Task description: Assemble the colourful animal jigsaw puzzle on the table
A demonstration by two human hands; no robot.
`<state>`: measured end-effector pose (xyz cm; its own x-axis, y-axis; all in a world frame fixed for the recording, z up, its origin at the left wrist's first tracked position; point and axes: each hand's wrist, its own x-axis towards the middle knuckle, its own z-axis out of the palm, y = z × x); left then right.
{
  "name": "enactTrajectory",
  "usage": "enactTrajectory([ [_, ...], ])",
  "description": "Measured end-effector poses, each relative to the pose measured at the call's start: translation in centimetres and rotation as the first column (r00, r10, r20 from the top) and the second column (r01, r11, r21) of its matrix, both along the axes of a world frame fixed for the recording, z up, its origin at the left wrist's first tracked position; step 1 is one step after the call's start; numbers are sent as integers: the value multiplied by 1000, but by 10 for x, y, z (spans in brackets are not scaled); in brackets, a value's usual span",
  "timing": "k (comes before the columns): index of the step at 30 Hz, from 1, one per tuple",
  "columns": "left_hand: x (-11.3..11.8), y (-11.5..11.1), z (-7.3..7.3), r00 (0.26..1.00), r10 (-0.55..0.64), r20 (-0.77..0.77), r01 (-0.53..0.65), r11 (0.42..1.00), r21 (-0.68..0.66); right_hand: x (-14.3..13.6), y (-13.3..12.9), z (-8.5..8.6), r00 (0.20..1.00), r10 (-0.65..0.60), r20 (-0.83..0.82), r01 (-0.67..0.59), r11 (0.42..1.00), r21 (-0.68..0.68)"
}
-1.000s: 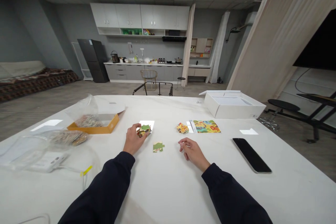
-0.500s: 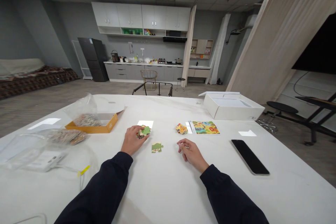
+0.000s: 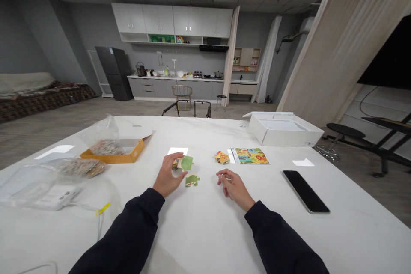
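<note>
My left hand (image 3: 169,176) is closed round a green jigsaw puzzle piece (image 3: 186,162), gripping it between thumb and fingers. Other colourful pieces lie partly hidden behind those fingers. Just below the held piece, a second green puzzle piece (image 3: 192,180) lies flat on the white table. To its right, my right hand (image 3: 233,186) rests on the tabletop with loosely bent fingers slightly apart and nothing visible in them. Beyond it sit a small pile of orange and yellow puzzle pieces (image 3: 221,157) and a colourful animal picture card (image 3: 252,156).
A yellow box (image 3: 133,154) and clear bags of puzzle pieces (image 3: 81,167) occupy the left side, near a white device (image 3: 58,197) with a cable. On the right are a black phone (image 3: 305,191) and an open white box (image 3: 284,135).
My left hand has moved slightly right and nearer, bringing the green piece toward the one on the table. My right hand stays in place.
</note>
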<state>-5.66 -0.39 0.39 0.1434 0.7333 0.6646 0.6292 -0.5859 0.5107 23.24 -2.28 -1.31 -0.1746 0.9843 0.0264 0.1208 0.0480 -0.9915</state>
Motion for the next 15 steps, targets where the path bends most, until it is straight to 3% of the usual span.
enactTrajectory([
  [2, 21, -17, 5, 983, -184, 9, 184, 976, -117, -4, -3, 5, 998, 38, -57, -39, 999, -13],
  [4, 41, -33, 7, 938, -344, 38, 343, 911, -228, -10, -6, 8, 989, 83, -120, -88, 996, -35],
  [6, 54, -43, 7, 899, -433, 70, 433, 854, -288, -16, -8, 8, 982, 87, -167, -96, 994, -48],
  [8, 59, -47, 6, 895, -439, 85, 442, 840, -316, -19, -7, 5, 980, 39, -195, -54, 996, -70],
  [11, 57, -44, 5, 922, -376, 92, 385, 867, -314, -19, -5, 2, 978, -34, -206, 10, 993, -114],
  [15, 55, -38, 3, 936, -338, 99, 352, 893, -279, -16, -3, 3, 973, -32, -230, 2, 992, -129],
])
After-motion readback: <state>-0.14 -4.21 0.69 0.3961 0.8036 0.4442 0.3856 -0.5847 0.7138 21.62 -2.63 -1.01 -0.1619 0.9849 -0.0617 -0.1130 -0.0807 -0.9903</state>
